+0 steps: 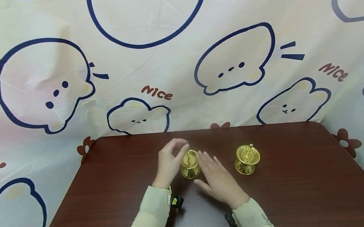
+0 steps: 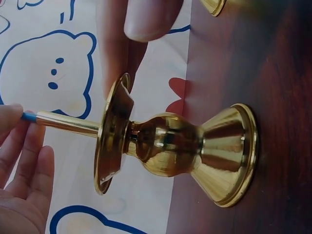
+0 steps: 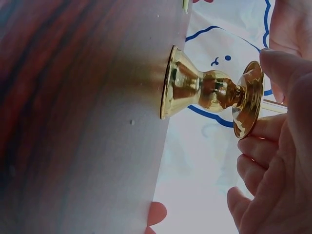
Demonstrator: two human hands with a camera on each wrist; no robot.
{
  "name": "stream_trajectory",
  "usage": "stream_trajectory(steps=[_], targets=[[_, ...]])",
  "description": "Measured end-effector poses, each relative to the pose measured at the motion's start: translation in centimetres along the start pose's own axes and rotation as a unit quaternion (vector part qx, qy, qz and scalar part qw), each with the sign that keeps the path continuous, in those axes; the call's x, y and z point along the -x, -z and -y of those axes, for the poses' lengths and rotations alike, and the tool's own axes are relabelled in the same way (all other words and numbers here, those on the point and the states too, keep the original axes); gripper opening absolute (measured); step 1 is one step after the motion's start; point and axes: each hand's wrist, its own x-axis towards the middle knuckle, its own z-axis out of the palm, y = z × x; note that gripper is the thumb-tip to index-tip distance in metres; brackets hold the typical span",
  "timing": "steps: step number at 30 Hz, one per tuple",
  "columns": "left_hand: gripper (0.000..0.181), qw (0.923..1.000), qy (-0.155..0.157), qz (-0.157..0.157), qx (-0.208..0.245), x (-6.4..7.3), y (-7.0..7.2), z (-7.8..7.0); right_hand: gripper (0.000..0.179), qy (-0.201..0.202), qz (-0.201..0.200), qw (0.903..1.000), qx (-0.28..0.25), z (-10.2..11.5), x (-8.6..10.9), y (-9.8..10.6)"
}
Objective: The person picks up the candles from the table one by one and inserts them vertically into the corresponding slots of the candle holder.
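Observation:
A golden candlestick-like stand [image 1: 190,172] with a flared foot, round dish and upright tube stands near the table's middle. My left hand [image 1: 170,162] pinches a small blue piece [image 2: 29,117] at the top of its tube [image 2: 68,123] between thumb and fingers. The blue piece's full length is hidden. Beside the dish, my right hand [image 1: 219,183] has its fingers extended. In the right wrist view, its fingers [image 3: 261,150] lie close to the dish rim [image 3: 248,100]; whether they touch it I cannot tell.
A second golden stand [image 1: 247,159] of like shape is to the right on the dark brown table [image 1: 296,186]. Behind the table's far edge hangs a pale cloth [image 1: 176,62] printed with cartoon animals.

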Motion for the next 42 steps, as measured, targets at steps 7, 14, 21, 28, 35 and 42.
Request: stream_trajectory(steps=[7, 14, 21, 28, 35, 42], targets=[[0.015, 0.9999, -0.007, -0.003, 0.013, 0.09, -0.13, 0.16, 0.078, -0.002, 0.001, 1.0, 0.0, 0.0, -0.1, 0.08], [0.018, 1.0, 0.001, -0.003, 0.009, 0.06, -0.11, 0.08, 0.078, 0.004, -0.009, 0.9999, 0.003, 0.05, -0.15, 0.09], [0.016, 0.9999, 0.008, 0.0, 0.009, 0.07, -0.21, -0.01, 0.078, 0.0, -0.002, 1.0, 0.0, -0.03, -0.12, 0.12], [0.017, 0.9999, -0.008, -0.013, 0.003, 0.12, -0.33, 0.01, 0.079, -0.002, 0.003, 1.0, -0.003, -0.13, -0.1, 0.18], [0.019, 0.9997, -0.006, -0.023, 0.003, 0.02, -0.51, -0.07, 0.078, 0.0, -0.003, 1.0, 0.002, -0.17, -0.19, 0.05], [0.018, 0.9993, 0.023, -0.03, 0.0, 0.18, -0.66, -0.31, 0.077, 0.009, -0.017, 0.9998, 0.003, -0.07, -0.08, -0.1]])
